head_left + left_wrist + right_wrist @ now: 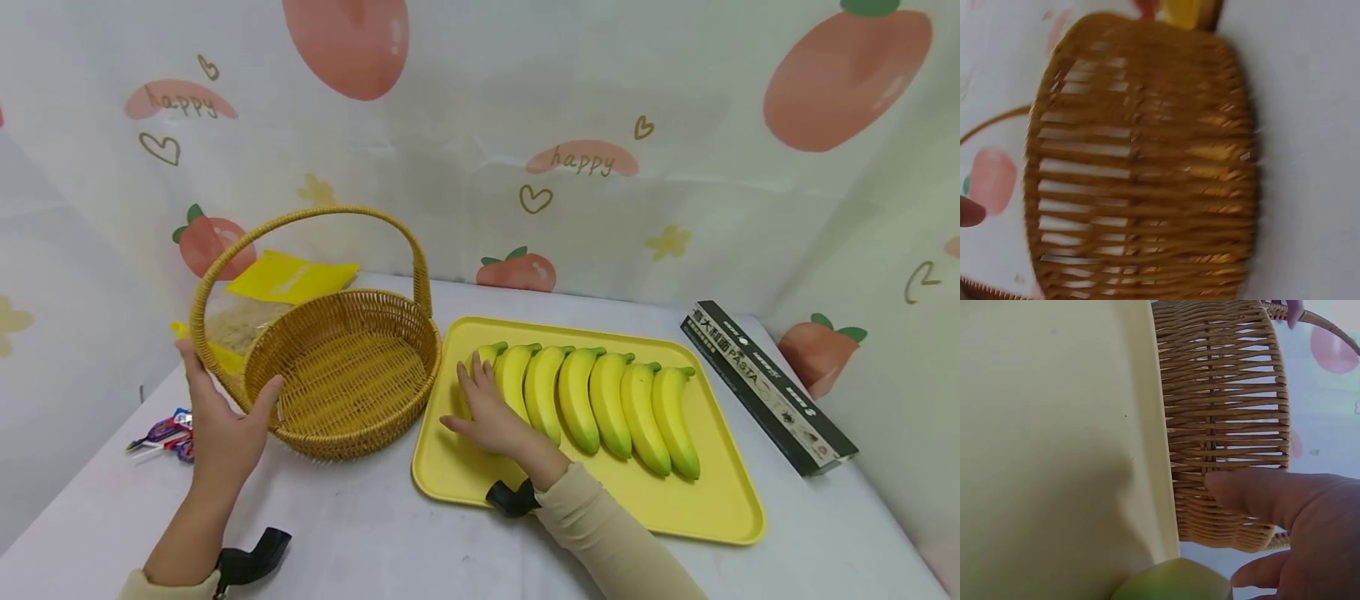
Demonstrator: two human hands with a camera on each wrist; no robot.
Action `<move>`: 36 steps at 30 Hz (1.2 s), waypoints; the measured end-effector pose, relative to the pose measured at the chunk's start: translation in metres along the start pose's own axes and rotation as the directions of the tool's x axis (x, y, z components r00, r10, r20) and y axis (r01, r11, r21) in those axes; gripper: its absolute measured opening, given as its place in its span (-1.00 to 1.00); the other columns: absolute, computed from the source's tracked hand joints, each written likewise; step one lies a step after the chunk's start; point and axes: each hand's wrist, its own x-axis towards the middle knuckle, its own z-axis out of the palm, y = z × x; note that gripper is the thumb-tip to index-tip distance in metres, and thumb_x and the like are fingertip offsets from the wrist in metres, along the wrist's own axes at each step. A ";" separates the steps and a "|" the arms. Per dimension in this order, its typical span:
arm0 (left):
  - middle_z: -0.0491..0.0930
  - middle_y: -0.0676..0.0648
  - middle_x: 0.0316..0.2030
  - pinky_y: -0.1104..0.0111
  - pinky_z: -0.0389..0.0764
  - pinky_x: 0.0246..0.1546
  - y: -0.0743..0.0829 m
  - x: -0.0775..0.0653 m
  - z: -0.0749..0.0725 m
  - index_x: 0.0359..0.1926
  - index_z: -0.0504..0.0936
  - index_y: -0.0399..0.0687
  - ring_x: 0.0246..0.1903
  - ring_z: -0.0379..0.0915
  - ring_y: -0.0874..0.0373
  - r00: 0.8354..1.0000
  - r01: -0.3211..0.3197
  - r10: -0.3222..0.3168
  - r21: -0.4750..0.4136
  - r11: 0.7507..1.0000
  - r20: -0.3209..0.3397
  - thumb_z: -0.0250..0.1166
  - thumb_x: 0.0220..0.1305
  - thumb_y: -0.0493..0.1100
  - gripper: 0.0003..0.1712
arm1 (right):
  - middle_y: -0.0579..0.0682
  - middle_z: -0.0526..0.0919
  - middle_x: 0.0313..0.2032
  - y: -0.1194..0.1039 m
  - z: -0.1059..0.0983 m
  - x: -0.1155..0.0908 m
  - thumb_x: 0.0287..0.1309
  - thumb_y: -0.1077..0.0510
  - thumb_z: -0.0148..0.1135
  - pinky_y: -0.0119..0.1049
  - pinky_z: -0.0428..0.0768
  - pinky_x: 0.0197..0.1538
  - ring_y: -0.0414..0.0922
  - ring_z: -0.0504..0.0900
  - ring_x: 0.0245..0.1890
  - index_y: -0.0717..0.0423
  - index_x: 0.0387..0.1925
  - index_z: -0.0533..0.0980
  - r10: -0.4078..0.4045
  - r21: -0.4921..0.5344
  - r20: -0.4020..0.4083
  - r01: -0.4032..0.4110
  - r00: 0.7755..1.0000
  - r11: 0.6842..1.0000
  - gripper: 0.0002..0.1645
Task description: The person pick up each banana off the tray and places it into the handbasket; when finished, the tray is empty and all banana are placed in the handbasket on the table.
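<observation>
A round wicker basket (341,429) with a tall arched handle stands left of the middle. My left hand (225,429) is at its left side by the handle's base, thumb stretched toward the rim; whether it touches is unclear. To the right, my right hand (498,412) is held over the left end of a yellow tray (720,508), fingers spread. It partly covers the leftmost banana (489,352). Several more bananas (579,400) lie side by side on the tray, stems toward the back. The right wrist view shows the right thumb before the basket's wall (1222,394).
A yellow-topped bag (292,279) lies behind the basket. Small wrapped candies (168,433) are at the left. A black pasta box (765,387) lies right of the tray. A fruit-printed cloth (450,192) hangs behind the white table (375,533).
</observation>
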 end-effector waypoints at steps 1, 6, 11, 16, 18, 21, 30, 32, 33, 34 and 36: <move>-0.36 0.05 0.48 0.10 -0.35 0.44 0.000 0.003 -0.003 0.46 -0.41 0.06 0.46 -0.47 0.15 0.997 0.066 -0.066 -0.012 0.998 0.033 0.15 0.27 -0.06 0.02 | 0.26 -0.44 0.43 0.001 0.000 0.000 0.24 0.00 0.13 0.10 -0.09 0.43 0.18 -0.45 0.44 0.24 0.43 -0.16 -0.005 0.000 -0.001 0.005 1.000 1.000 -0.04; -0.07 -0.24 0.44 -0.17 0.04 0.31 -0.005 0.023 -0.017 0.45 -0.06 0.01 0.43 -0.19 -0.16 0.950 0.243 -0.240 0.010 0.970 0.198 0.02 0.35 0.11 -0.23 | 0.30 -0.43 0.42 0.005 0.001 0.001 0.23 0.09 0.13 0.09 -0.09 0.43 0.19 -0.45 0.43 0.31 0.41 -0.14 -0.024 0.000 0.001 0.024 1.000 1.000 -0.07; 0.30 -0.25 0.25 0.40 0.52 0.01 -0.015 0.040 -0.027 0.32 0.23 -0.11 0.17 0.25 -0.10 0.930 0.150 -0.191 0.150 0.977 0.315 0.00 0.37 0.08 -0.40 | 0.31 -0.44 0.42 0.008 0.001 0.002 0.23 0.16 0.11 0.08 -0.10 0.43 0.20 -0.45 0.43 0.33 0.41 -0.14 -0.038 0.004 -0.008 0.038 0.999 0.999 -0.10; 0.43 -0.27 0.11 -0.06 0.49 0.01 -0.022 0.054 -0.039 0.20 0.32 -0.31 0.05 0.44 0.10 0.878 0.000 -0.073 0.153 0.988 0.472 0.08 0.34 -0.12 -0.50 | 0.30 -0.44 0.42 0.009 0.003 0.002 0.24 0.18 0.09 0.09 -0.12 0.43 0.20 -0.45 0.43 0.32 0.41 -0.14 -0.048 0.021 -0.007 0.049 0.999 0.999 -0.12; 0.55 -0.06 0.00 0.10 0.56 -0.02 -0.024 0.060 -0.044 0.14 0.36 -0.36 -0.06 0.47 0.37 0.841 -0.064 -0.007 0.112 0.992 0.542 0.13 0.30 -0.21 -0.55 | 0.30 -0.44 0.42 0.009 0.003 0.002 0.24 0.19 0.09 0.10 -0.12 0.43 0.20 -0.44 0.43 0.31 0.41 -0.13 -0.051 0.022 -0.006 0.051 0.999 0.998 -0.13; 0.56 0.32 -0.19 0.47 0.59 -0.22 -0.025 0.067 -0.052 0.04 0.45 -0.35 -0.19 0.39 0.60 0.782 -0.136 0.056 0.082 0.987 0.620 0.22 0.22 -0.25 -0.61 | 0.29 -0.44 0.43 0.009 0.003 0.002 0.24 0.20 0.09 0.10 -0.11 0.43 0.19 -0.44 0.43 0.30 0.41 -0.13 -0.051 0.022 -0.008 0.051 0.999 0.998 -0.13; 0.68 0.08 -0.27 0.52 0.57 -0.26 -0.026 0.072 -0.057 -0.18 0.60 -0.32 -0.20 0.48 0.41 0.660 -0.124 0.043 0.052 0.991 0.750 0.32 0.13 -0.23 -0.74 | 0.28 -0.39 0.43 0.011 0.006 0.003 0.20 0.22 0.12 0.13 -0.09 0.42 0.23 -0.42 0.43 0.32 0.41 -0.11 -0.089 0.009 -0.011 0.089 0.996 0.996 -0.12; 0.69 0.04 -0.27 0.52 0.57 -0.27 -0.026 0.072 -0.056 -0.27 0.62 -0.28 -0.22 0.48 0.44 0.654 -0.136 0.052 0.049 0.989 0.755 0.32 0.12 -0.24 -0.81 | 0.27 -0.38 0.44 0.012 0.007 0.003 0.22 0.22 0.11 0.14 -0.10 0.42 0.24 -0.42 0.42 0.32 0.41 -0.10 -0.099 0.009 -0.016 0.099 0.995 0.995 -0.14; 0.70 0.03 -0.27 0.53 0.56 -0.27 -0.027 0.072 -0.055 -0.30 0.62 -0.25 -0.22 0.47 0.46 0.652 -0.149 0.060 0.050 0.988 0.756 0.33 0.12 -0.23 -0.85 | 0.27 -0.37 0.44 0.012 0.007 0.003 0.22 0.23 0.10 0.14 -0.10 0.42 0.25 -0.43 0.42 0.33 0.40 -0.10 -0.104 0.013 -0.020 0.104 0.994 0.994 -0.15; 0.70 0.02 -0.28 0.52 0.56 -0.28 -0.028 0.071 -0.054 -0.33 0.62 -0.22 -0.22 0.47 0.47 0.651 -0.162 0.070 0.048 0.986 0.756 0.34 0.11 -0.23 -0.87 | 0.27 -0.38 0.44 0.013 0.007 0.003 0.24 0.23 0.08 0.14 -0.11 0.42 0.25 -0.43 0.42 0.33 0.40 -0.09 -0.107 0.015 -0.024 0.107 0.994 0.994 -0.16; 0.70 0.01 -0.29 0.52 0.53 -0.29 -0.030 0.071 -0.053 -0.35 0.63 -0.20 -0.23 0.46 0.48 0.654 -0.184 0.089 0.045 0.982 0.752 0.35 0.09 -0.23 -0.88 | 0.28 -0.37 0.44 0.014 0.007 0.004 0.26 0.23 0.06 0.15 -0.13 0.42 0.25 -0.43 0.42 0.33 0.40 -0.10 -0.114 0.018 -0.031 0.114 0.993 0.993 -0.18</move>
